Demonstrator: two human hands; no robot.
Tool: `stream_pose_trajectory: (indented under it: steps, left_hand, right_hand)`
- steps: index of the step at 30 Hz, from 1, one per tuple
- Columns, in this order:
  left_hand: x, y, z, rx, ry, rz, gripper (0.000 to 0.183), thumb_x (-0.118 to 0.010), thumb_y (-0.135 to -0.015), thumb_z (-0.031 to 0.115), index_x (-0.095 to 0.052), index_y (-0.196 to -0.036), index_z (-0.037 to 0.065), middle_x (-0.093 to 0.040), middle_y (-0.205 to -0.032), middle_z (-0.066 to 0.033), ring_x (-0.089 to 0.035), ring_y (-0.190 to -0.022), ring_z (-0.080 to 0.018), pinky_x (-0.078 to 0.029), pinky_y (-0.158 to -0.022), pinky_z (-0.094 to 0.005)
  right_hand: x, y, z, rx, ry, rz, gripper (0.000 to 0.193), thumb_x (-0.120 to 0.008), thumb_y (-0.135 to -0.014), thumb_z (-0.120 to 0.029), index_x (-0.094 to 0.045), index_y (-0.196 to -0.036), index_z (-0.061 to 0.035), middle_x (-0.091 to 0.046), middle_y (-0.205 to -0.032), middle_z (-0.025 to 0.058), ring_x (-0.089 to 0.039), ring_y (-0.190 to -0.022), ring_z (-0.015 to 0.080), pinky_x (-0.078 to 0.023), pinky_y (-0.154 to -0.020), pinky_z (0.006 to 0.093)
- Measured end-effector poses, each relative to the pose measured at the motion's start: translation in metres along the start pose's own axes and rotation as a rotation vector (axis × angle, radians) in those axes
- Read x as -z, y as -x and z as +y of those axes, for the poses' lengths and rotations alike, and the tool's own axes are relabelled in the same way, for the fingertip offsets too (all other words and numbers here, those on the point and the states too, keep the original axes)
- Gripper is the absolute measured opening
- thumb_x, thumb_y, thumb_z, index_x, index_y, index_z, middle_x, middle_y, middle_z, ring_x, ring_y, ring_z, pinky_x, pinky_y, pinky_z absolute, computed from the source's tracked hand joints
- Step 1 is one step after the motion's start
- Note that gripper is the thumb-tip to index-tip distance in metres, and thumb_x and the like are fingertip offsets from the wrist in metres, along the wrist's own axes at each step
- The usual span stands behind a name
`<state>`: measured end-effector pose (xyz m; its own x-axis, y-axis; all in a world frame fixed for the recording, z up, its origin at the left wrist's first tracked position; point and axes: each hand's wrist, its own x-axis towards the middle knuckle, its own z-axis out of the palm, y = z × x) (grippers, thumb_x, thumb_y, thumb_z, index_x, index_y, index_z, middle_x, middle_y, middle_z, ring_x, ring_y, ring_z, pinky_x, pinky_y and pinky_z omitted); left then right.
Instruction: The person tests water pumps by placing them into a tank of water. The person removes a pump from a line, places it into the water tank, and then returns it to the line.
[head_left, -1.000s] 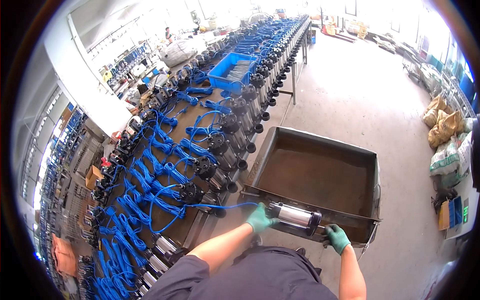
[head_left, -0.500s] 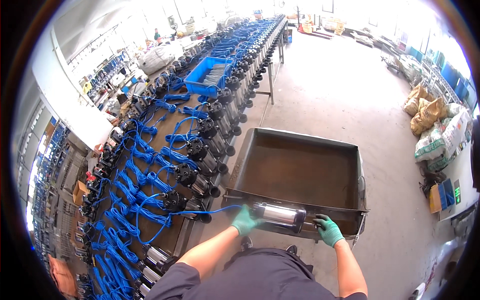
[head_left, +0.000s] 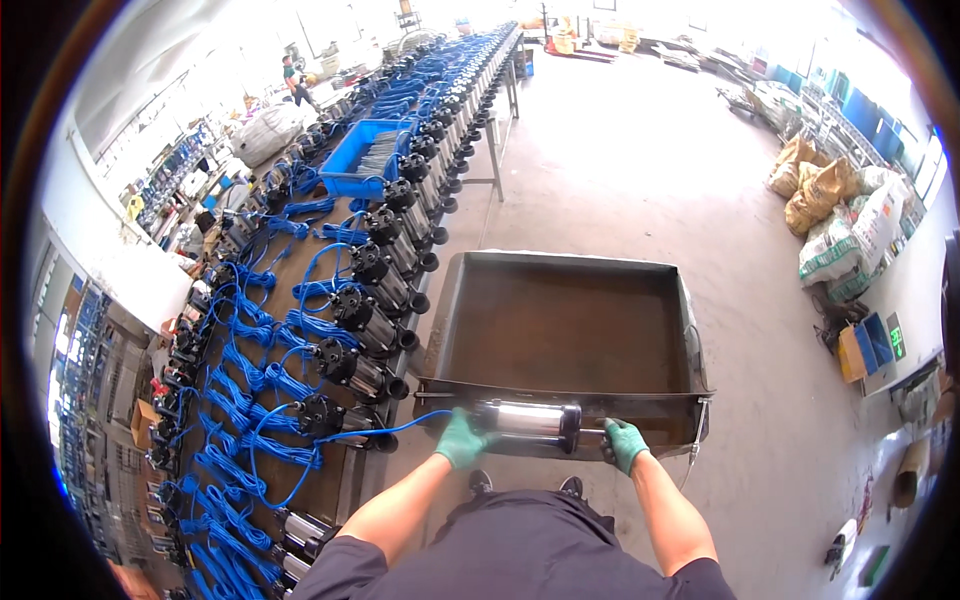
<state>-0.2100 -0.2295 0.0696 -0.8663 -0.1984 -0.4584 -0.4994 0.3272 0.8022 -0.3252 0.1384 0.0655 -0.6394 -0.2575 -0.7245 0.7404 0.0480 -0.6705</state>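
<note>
Pump (head_left: pixel 530 420) along near edge of tub (head_left: pixel 560 330). My left grip (head_left: pixel 460 440) holds its left end; right grip (head_left: pixel 622 445) closed round rod (head_left: pixel 593 432). Best: pump level, rod in line, blue cable (head_left: pixel 394 429) slack, untwisted.

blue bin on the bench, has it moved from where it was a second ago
No. Against the bench, the blue bin keeps its place beside the pumps; only the camera view shifted.
</note>
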Motion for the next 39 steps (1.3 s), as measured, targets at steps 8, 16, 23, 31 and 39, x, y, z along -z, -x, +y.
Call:
stream_pose_trajectory:
  steps: [8,16,23,31,39]
  left_hand:
    - [0.007,0.006,-0.009,-0.033,-0.006,0.020,0.085,-0.087,-0.090,0.017,-0.029,-0.148,-0.006,-0.062,-0.128,-0.0119,-0.059,-0.114,-0.0172,-0.052,-0.097,-0.0326]
    - [0.003,0.005,-0.002,-0.142,0.115,0.143,0.061,-0.091,-0.083,0.008,-0.043,-0.121,0.004,-0.065,-0.110,-0.0057,-0.060,-0.097,-0.0154,-0.054,-0.087,-0.0313]
    - [-0.002,0.004,-0.001,-0.036,0.077,0.150,0.062,-0.091,-0.083,0.009,-0.044,-0.123,0.006,-0.063,-0.108,-0.0060,-0.059,-0.096,-0.0171,-0.052,-0.086,-0.0327]
    - [0.002,0.009,0.005,-0.068,-0.088,0.163,0.068,-0.088,-0.088,0.018,-0.043,-0.136,0.001,-0.064,-0.121,-0.0121,-0.061,-0.103,-0.0216,-0.054,-0.088,-0.0337]
    - [0.012,0.005,-0.018,-0.028,-0.016,0.196,0.070,-0.093,-0.082,0.013,-0.045,-0.131,0.001,-0.063,-0.116,-0.0109,-0.058,-0.101,-0.0206,-0.052,-0.091,-0.0337]
  right_hand:
    - [0.010,0.032,-0.009,0.844,1.140,-0.047,0.041,-0.072,-0.096,-0.024,-0.068,-0.135,-0.0103,-0.066,-0.134,0.0150,-0.065,-0.121,0.0373,-0.052,-0.105,0.0452]
    - [0.010,0.004,-0.018,0.248,0.611,-0.122,0.039,-0.069,-0.102,-0.038,-0.076,-0.117,-0.0034,-0.077,-0.093,0.0099,-0.072,-0.077,0.0184,-0.059,-0.072,0.0349]
    - [0.014,0.016,-0.002,0.284,0.461,-0.008,0.045,-0.068,-0.102,-0.043,-0.075,-0.117,-0.0014,-0.077,-0.088,0.0152,-0.073,-0.072,0.0208,-0.060,-0.072,0.0374]
    - [0.167,0.005,0.071,0.374,0.592,1.167,0.055,-0.079,-0.090,-0.033,-0.057,-0.131,-0.0025,-0.069,-0.112,0.0251,-0.069,-0.100,0.0400,-0.055,-0.090,0.0493]
    - [0.165,-0.011,-0.064,0.113,0.266,0.702,0.080,-0.075,-0.093,-0.037,-0.036,-0.153,-0.0027,-0.072,-0.107,0.0224,-0.072,-0.086,0.0317,-0.059,-0.074,0.0458]
